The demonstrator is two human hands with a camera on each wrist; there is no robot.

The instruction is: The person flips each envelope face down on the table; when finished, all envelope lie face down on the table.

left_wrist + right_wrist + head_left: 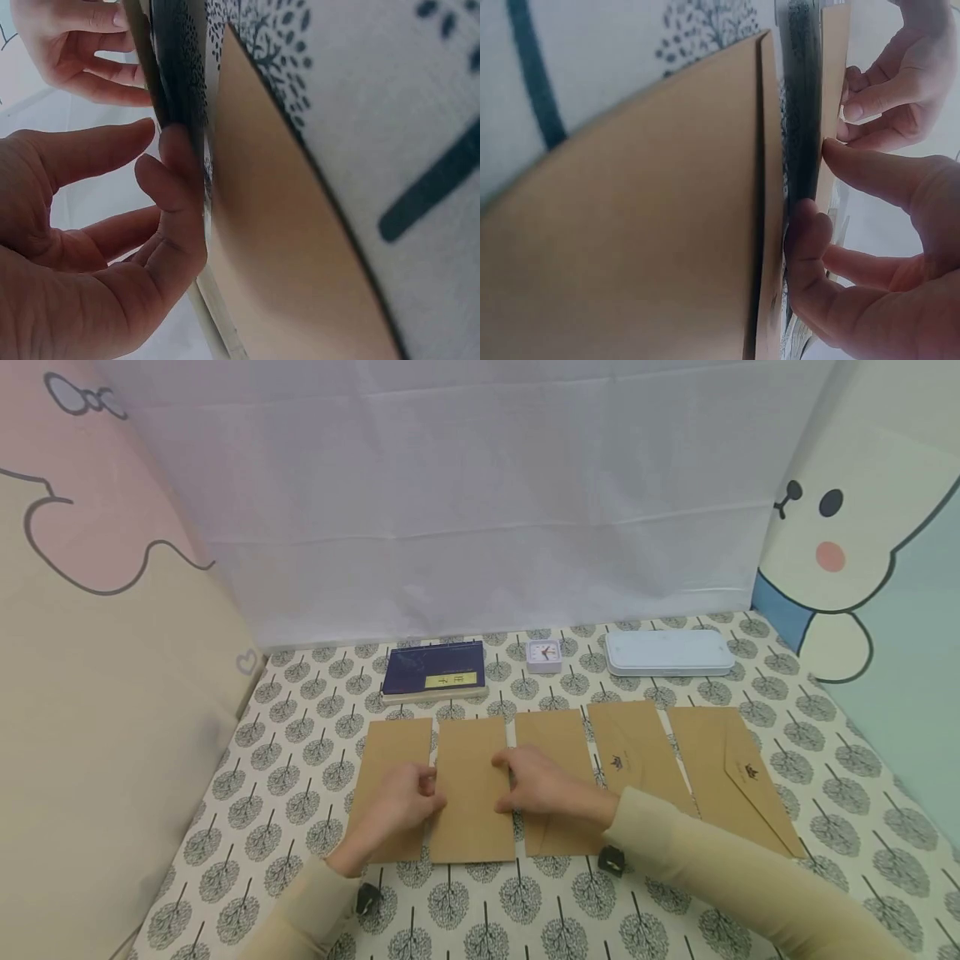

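Note:
Several brown paper envelopes lie in a row across the patterned cloth. Both hands are at the second envelope from the left (474,793), a plain one, which looks slightly raised off the cloth in the wrist views. My left hand (401,797) pinches its left edge between thumb and fingers. On the opposite side my right hand (543,783) pinches the right edge. Beneath my left hand is the leftmost envelope (393,739). The middle envelope (551,731) lies partly under my right hand. Two more envelopes, a fourth (633,735) and a rightmost one (720,768), carry small dark crown prints.
Behind the row lie a dark blue book (435,667), a small square clock (543,656) and a pale blue case (669,653). The tree-print tablecloth (300,777) covers the table. A white curtain (480,485) hangs at the back, with cartoon-printed sheets at both sides.

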